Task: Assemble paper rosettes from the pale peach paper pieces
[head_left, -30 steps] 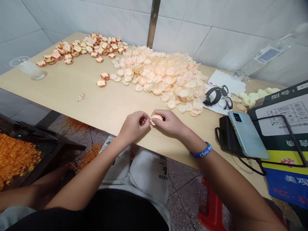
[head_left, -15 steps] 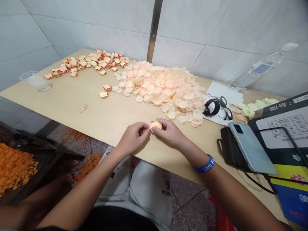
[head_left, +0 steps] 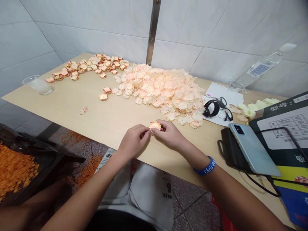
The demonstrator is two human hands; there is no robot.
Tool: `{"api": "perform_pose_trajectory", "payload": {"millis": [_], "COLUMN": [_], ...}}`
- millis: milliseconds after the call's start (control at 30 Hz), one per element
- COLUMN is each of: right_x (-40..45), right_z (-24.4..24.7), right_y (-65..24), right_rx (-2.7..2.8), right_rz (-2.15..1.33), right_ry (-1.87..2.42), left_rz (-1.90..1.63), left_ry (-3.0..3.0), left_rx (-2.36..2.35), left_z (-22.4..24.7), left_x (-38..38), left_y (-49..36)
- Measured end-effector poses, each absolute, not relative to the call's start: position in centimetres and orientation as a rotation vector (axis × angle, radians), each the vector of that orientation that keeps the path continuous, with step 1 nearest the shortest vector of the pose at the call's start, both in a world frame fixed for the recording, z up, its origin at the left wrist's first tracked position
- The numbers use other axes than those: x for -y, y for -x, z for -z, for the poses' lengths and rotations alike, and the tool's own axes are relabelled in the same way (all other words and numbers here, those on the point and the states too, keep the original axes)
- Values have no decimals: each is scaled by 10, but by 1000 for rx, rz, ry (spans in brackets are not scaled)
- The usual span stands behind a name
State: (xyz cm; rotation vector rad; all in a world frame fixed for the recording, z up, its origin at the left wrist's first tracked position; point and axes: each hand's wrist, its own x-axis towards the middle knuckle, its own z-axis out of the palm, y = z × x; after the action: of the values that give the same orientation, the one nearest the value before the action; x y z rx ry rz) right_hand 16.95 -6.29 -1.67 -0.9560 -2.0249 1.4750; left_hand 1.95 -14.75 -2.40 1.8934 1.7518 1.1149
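Wall tiles [head_left: 79, 32] are rising behind the long pale desk [head_left: 72, 102] where I am working, with a metal upright [head_left: 151, 32] running up them. Across the desk, a big heap of pale frilled discs [head_left: 163, 88] is spreading out, and a smaller group of red-edged frilled cups [head_left: 96, 65] is sitting to its left, with a plastic cup [head_left: 38, 85] beyond them. Off to my right, a phone [head_left: 252, 149] is lying near some glasses [head_left: 225, 114]. My left hand [head_left: 133, 142] and my right hand [head_left: 169, 134] are coming together over the desk near its front edge, both narrowly pinching one small red-edged disc [head_left: 155, 125]. It is round, showing no long axis, and is sitting up between my fingertips, slightly nearer my right hand, off the desk.
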Motion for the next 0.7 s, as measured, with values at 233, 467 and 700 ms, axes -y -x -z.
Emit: {"api": "perform_pose_trajectory", "payload": {"millis": [233, 467, 700], "right_x": [66, 67, 69], "right_z": [16, 19, 15], "right_y": [-168, -168, -171], "right_rx": [1975, 1892, 2160], "right_rz": [-1484, -1609, -1408], "right_ry": [942, 926, 909], "left_rz": [-1055, -931, -1000], "left_ry": [-1931, -2119, -2155], "left_rx": [-1981, -2054, -2073], "left_z": [22, 24, 27], "left_x": [150, 151, 152], "left_y": [-25, -29, -26]}}
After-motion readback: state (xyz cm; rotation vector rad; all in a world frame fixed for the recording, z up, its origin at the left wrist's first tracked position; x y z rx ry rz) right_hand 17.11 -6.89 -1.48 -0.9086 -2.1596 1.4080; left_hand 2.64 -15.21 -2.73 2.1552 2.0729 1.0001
